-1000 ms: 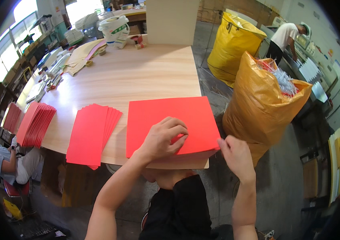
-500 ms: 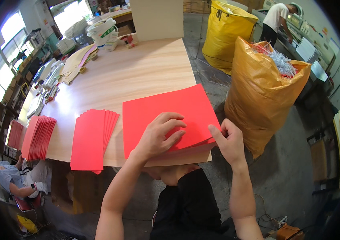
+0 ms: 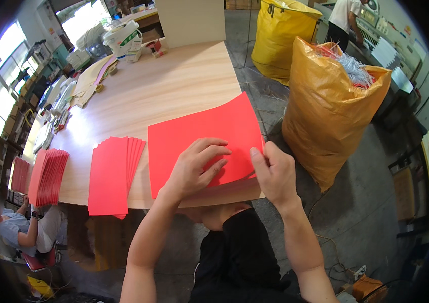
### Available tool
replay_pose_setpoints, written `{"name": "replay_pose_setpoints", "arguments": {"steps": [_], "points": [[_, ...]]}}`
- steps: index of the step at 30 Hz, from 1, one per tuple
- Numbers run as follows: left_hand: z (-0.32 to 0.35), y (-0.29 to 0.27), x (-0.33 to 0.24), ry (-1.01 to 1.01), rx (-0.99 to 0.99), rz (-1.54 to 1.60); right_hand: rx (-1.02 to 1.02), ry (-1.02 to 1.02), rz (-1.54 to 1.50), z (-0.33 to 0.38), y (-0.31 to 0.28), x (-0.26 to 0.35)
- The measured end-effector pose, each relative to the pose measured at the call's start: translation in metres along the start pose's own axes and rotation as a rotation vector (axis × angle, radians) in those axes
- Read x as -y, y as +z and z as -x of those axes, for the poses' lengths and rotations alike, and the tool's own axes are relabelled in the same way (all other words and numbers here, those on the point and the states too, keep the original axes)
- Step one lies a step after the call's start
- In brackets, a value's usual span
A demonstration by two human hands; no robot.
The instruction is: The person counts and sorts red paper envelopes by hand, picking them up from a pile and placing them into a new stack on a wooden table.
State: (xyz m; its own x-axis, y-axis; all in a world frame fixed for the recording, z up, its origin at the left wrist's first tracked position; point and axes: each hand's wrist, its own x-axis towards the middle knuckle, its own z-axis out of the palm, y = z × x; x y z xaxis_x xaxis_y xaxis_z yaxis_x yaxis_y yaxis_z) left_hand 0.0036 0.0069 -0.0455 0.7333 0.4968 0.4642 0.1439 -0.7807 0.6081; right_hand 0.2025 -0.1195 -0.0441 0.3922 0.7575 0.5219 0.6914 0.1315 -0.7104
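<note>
A large red paper sheet (image 3: 194,134) lies at the table's near edge, with paler sheet edges showing just beneath its front side. Its right side bends upward where my right hand (image 3: 277,174) pinches the edge between thumb and curled fingers. My left hand (image 3: 197,166) rests on the sheet's front middle, fingers loosely bent and apart, gripping nothing. To the left lies a fanned pile of narrow red folded sheets (image 3: 108,177). Farther left stand a thicker red bundle (image 3: 48,177) and another red stack (image 3: 19,174).
The wooden table (image 3: 174,76) carries a white bucket (image 3: 122,39), tape rolls and papers at its far left. Right of it stand an orange sack (image 3: 333,116) of paper shreds and a yellow sack (image 3: 280,40). One person (image 3: 20,227) sits left; another (image 3: 343,22) stands at a machine.
My right hand has moved left with the sheet's right edge, which now curves up more. My left hand stays on the sheet. The seated person's arm has moved.
</note>
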Motion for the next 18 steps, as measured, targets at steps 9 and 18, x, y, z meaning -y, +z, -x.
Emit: {"name": "replay_pose_setpoints", "arguments": {"steps": [9,18], "points": [[-0.001,-0.007,0.001,0.011,0.026,0.054,0.22,0.711,-0.996,-0.02,-0.02,0.002],[0.003,-0.008,0.004,-0.014,0.013,0.157,0.16,0.713,-1.117,-0.019,-0.013,0.004]]}}
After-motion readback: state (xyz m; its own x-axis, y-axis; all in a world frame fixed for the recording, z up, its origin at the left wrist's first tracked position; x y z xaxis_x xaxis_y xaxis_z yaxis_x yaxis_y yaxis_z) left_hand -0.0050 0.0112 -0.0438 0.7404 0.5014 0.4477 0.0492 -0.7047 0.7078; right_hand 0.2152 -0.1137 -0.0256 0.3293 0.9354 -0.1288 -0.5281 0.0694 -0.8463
